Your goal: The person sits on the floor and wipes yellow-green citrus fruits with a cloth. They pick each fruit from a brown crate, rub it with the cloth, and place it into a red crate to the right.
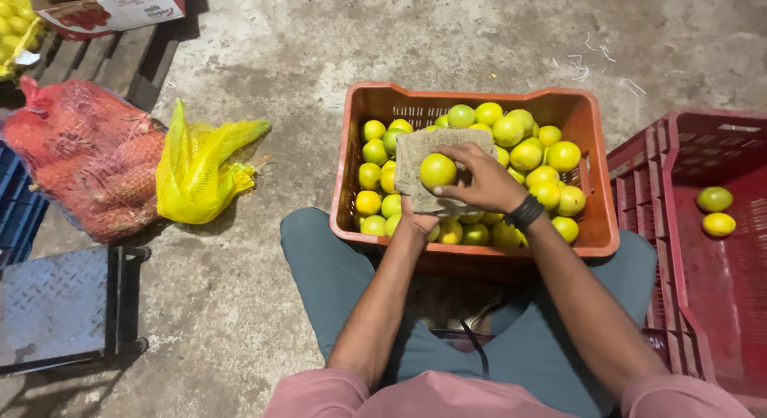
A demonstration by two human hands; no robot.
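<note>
Right hand point(479, 181) closed around yellow-green citrus fruit point(438, 170), pressing it into burlap cloth point(415, 150). Left hand point(419, 222) under cloth, cupping it from below, fingers mostly hidden. Both over orange crate point(595, 226) full of same fruit. Red crate point(679, 266) right, two fruits point(716, 211) inside. Yellow mesh bag point(200, 174), red mesh sack point(88, 158) left on floor.

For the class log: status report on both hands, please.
Left hand under burlap cloth. Right hand holding yellow-green citrus on it. Orange crate below; nothing obstructing.
</note>
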